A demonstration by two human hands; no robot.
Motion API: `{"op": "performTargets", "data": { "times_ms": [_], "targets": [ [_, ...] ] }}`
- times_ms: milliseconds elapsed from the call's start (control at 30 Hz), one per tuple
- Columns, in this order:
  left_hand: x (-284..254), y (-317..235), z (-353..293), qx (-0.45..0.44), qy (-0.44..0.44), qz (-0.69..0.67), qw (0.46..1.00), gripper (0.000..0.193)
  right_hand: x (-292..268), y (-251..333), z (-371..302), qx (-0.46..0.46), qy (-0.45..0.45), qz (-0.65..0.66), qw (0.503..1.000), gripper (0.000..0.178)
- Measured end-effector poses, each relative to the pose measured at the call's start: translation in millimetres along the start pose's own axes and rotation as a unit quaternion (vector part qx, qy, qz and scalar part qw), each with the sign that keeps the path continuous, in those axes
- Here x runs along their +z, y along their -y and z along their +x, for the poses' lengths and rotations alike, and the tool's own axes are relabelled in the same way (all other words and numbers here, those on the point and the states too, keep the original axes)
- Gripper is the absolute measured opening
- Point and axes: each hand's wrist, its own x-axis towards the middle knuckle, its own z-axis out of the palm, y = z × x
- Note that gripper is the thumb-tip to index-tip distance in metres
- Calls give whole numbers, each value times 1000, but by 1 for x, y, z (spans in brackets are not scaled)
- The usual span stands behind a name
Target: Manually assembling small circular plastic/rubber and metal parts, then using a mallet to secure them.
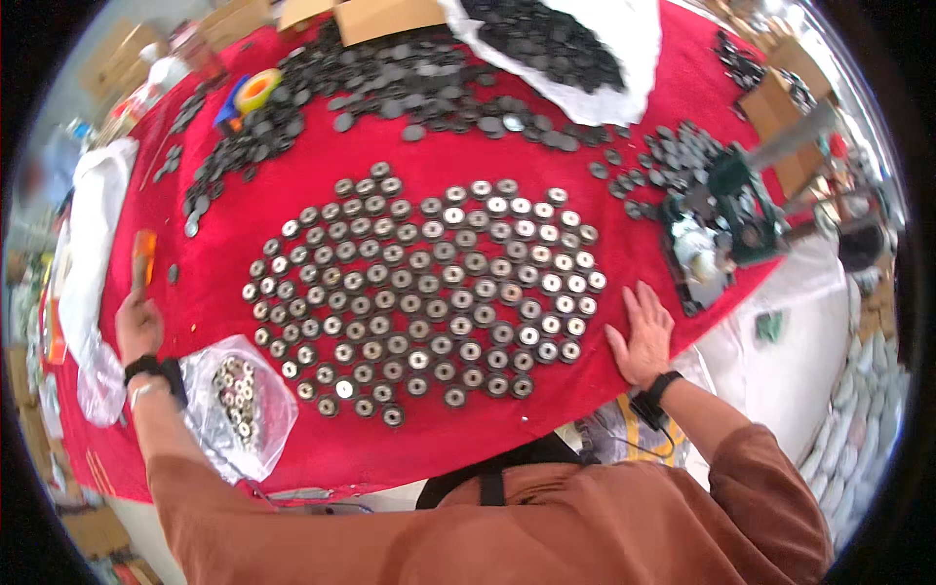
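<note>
My left hand is closed at the left side of the red cloth, around the lower end of a slim tool with an orange upper part; its exact kind is unclear. My right hand lies flat at the cloth's right edge, fingers spread and holding nothing. Between my hands many round metal discs with centre holes are spread in a single, loosely spaced layer. A clear plastic bag with more small metal pieces lies beside my left forearm.
Black discs are heaped along the far side, some on a white sack. A yellow tape roll sits among them at far left. A green hand press stands at right. White plastic lines the left edge.
</note>
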Motion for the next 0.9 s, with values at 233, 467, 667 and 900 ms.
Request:
{"op": "performTargets", "data": {
  "times_ms": [233, 467, 667, 900],
  "targets": [
    [71, -100, -184, -147, 21, -372, 916, 23, 1, -10, -7, -4, -41, 6, 999, 64],
    [203, -175, -325, -167, 288, -506, 795, 39, 9, -16, -10, -15, -95, 36, 995, 62],
    [301, -202, -368, -214, 434, -292, 825, 28, -86, 81, -13, 45, 30, 721, 691, 73],
    [369, -175, -388, 369, 425, 128, 817, 74, -124, 35, -8, 213, 67, 684, 695, 35]
  ]
}}
